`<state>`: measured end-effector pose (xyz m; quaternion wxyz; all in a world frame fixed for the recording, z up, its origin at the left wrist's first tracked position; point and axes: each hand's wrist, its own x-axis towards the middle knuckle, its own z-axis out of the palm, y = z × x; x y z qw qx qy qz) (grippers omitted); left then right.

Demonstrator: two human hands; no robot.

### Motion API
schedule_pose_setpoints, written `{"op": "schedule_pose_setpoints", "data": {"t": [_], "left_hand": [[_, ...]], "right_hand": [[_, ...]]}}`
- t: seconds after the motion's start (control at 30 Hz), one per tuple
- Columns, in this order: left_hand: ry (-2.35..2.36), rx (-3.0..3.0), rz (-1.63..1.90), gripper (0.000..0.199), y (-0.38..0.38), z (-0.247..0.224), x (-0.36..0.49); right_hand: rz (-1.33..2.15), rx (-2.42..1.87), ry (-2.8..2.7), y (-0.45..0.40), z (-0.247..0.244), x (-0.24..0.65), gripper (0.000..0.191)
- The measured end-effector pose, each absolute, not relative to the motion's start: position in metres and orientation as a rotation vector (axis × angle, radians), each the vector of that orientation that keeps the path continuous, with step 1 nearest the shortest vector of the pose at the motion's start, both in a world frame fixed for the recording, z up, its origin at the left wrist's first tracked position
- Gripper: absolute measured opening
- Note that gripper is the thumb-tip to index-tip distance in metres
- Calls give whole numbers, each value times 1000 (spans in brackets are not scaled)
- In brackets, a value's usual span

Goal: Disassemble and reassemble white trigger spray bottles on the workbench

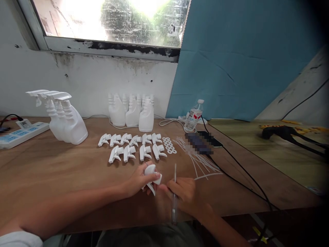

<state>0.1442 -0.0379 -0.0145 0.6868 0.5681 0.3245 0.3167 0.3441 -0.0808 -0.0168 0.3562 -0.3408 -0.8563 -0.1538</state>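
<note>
Near the table's front edge, my left hand (140, 180) is closed around a white trigger sprayer head (150, 169), its trigger pointing down toward me. Just to the right, my right hand (186, 192) pinches a thin translucent tube (175, 171) that stands roughly upright; its lower part is blurred. The two hands are close together, with the tube apart from the sprayer head. Beyond them lie two rows of white trigger sprayer heads (145, 152). Beside those rows is a cluster of small white ring washers (169, 145), and farther right a loose spread of thin tubes (203, 164).
White spray bottles (146, 116) stand against the wall, and bottles with sprayer heads (68, 120) stand at left by a power strip (25, 133). A water bottle (194, 116), a phone (209, 139) and black cables (241, 161) occupy the right side.
</note>
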Motion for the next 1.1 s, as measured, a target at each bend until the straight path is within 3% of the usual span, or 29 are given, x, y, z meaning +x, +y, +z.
{"op": "schedule_pose_setpoints", "data": {"t": [0.1, 0.3, 0.37, 0.47, 0.57, 0.77, 0.93, 1.1], "left_hand": [[734, 1142, 830, 29, -31, -17, 142], [632, 1035, 861, 32, -26, -20, 140], [645, 1007, 875, 36, -25, -21, 139], [687, 940, 909, 39, -23, -22, 139], [699, 900, 937, 40, -21, -22, 140], [637, 905, 947, 36, -21, -22, 142], [629, 910, 945, 36, -20, -22, 141], [660, 891, 955, 40, -20, -22, 141]], "right_hand": [[-361, -1033, -2082, -71, 1, 367, 33], [150, -1536, -1704, 16, 53, 426, 23], [349, -1652, -1614, 54, 56, 438, 19], [336, -1712, -1582, 90, 44, 447, 13], [233, -1717, -1589, 98, 27, 451, 12], [134, -1625, -1606, 82, 18, 452, 32], [390, -1375, -1657, 60, 29, 426, 49], [661, -1095, -1768, 31, 32, 387, 30]]}}
